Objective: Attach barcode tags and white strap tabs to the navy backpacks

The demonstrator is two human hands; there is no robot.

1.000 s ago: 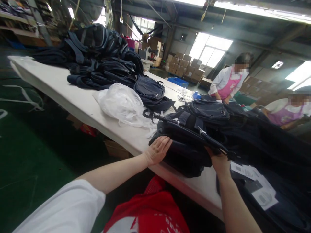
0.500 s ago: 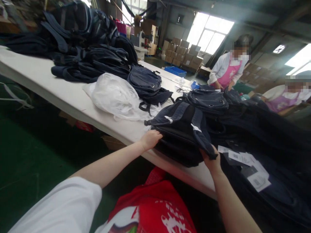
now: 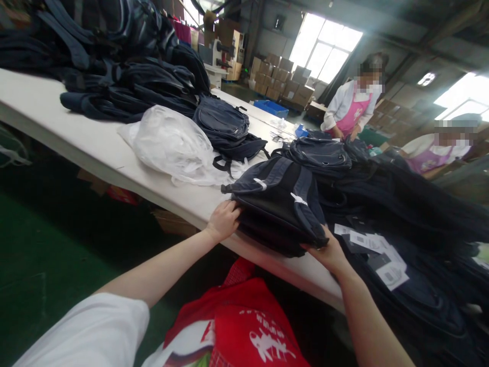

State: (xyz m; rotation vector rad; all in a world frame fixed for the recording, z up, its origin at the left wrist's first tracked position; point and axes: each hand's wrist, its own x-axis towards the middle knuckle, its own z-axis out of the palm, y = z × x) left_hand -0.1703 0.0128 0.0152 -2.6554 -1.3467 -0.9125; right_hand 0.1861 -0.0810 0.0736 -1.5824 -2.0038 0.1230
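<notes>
Backpack (image 3: 282, 216), navy with a black back panel, is seen in the head view at the near edge of the bench (image 3: 153, 191), its strap side turned up and its lower end toward the person. Each of its shoulder straps (image 3: 281, 164) is marked by a white tie (image 3: 298, 199). The left hand (image 3: 224, 220) is placed at the backpack's left lower side, with its fingers bent over the fabric and grasping it; the thumb is not clearly shown. The backpack's right lower corner, near a strap end, is grasped between the thumb and fingers of the right hand (image 3: 324, 250). Just to the left, along the near edge of the bench, a crumpled white plastic bag (image 3: 173, 145) is set down, and behind it a navy bag (image 3: 221, 120) is laid. Toward the left end of the bench, dark bags are piled in a tall heap (image 3: 126, 84). Beyond the held backpack, toward the far edge, another backpack (image 3: 321, 155) is rested with its front up. On the right, white tags (image 3: 389, 272) are scattered over a dark mass of bags (image 3: 428, 300). Past the far edge, a blue bin (image 3: 271, 108) and stacked cartons (image 3: 280, 79) are seen, and two co-workers in pinkish aprons (image 3: 353, 112) are partly shown.
</notes>
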